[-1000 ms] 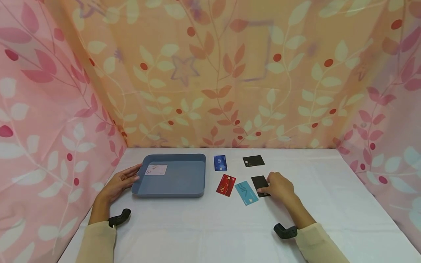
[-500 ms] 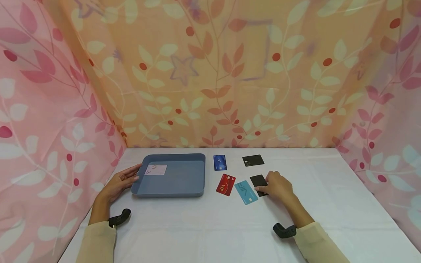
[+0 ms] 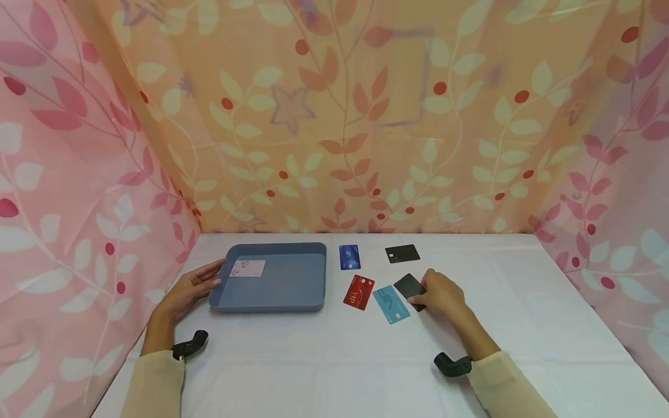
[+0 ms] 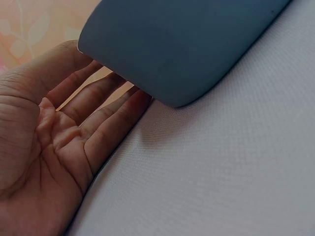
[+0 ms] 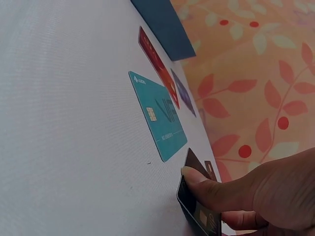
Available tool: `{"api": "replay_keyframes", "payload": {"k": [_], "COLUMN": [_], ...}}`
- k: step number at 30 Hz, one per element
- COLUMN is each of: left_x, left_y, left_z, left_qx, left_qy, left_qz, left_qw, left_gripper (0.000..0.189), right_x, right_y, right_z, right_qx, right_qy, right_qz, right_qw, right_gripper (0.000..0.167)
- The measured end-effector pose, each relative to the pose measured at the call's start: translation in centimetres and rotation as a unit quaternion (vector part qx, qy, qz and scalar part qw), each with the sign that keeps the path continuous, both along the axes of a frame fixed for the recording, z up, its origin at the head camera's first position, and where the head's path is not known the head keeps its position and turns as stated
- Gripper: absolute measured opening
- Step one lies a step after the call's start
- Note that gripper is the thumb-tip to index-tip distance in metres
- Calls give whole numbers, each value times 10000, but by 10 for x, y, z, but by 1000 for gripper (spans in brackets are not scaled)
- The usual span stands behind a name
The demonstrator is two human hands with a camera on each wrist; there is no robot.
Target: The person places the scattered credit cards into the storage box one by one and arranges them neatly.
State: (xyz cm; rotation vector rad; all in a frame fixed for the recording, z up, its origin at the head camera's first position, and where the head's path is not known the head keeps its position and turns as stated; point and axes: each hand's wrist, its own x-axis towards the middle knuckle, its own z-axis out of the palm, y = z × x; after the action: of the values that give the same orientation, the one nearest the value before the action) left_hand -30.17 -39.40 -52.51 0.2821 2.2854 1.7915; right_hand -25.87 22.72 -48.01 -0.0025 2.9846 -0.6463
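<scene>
Between thumb and fingers, my right hand (image 3: pixel 443 295) pinches the edge of a black card (image 3: pixel 407 283) with a chip. In the right wrist view that card (image 5: pixel 199 211) stands tilted, one edge raised off the white cloth. Right beside it lies a light blue VIP card (image 3: pixel 391 305). A red VIP card (image 3: pixel 359 292) is further left. My left hand (image 3: pixel 189 293) touches the left side of a blue-grey tray (image 3: pixel 287 302). Its fingers reach out nearly straight against the tray's wall (image 4: pixel 172 54) in the left wrist view. A pale pink patterned card (image 3: pixel 248 269) lies inside the tray.
Behind the red card lies a dark blue VIP card (image 3: pixel 349 257). Another black card (image 3: pixel 402 253) is at the back, beyond my right hand. Flowered cloth (image 3: pixel 334 145) hangs at the back and both sides of the white-covered table (image 3: pixel 313 371).
The black card in my right hand has turned and tipped slightly, its far edge shifting left and up. My left hand and the tray stay put.
</scene>
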Motion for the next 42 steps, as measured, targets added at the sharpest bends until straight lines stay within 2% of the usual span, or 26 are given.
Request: {"api": "replay_keyframes", "payload": {"k": [8,15,21,26,30,35,39,42], "left_x": [1,0,-2,-1,0,3,3,2], "left_y": [0,0,-2,-2,-1,-1,0,1], "left_z": [0,0,-2,-2,-1,2,3,2], "left_qx": [54,-8,9,49,11,37,38,25], "left_qy": [-23,37,84,93,64,68,44,15], "left_qz": [23,-10,-50,-52,-25,41,22,-12], "left_qw": [10000,10000,10000,9999,10000,10000,10000,10000], "left_gripper": [63,62,61,62,62,63,63,62], "right_x": [-2,-8,-11,-12,-13,-15,-15,-14], "right_y": [7,17,25,31,32,30,29,29], "right_z": [1,-2,1,8,13,15,16,17], "right_qx": [-155,-411,-944,-1403,-2116,-2993,-3401,-3538], "right_qy": [118,-70,5,155,9,-87,-97,-121], "right_qz": [-44,202,578,569,351,179,140,215], "right_qw": [9998,9989,9939,9884,9767,9539,9403,9350], "right_gripper": [50,35,24,18,19,30,31,28]}}
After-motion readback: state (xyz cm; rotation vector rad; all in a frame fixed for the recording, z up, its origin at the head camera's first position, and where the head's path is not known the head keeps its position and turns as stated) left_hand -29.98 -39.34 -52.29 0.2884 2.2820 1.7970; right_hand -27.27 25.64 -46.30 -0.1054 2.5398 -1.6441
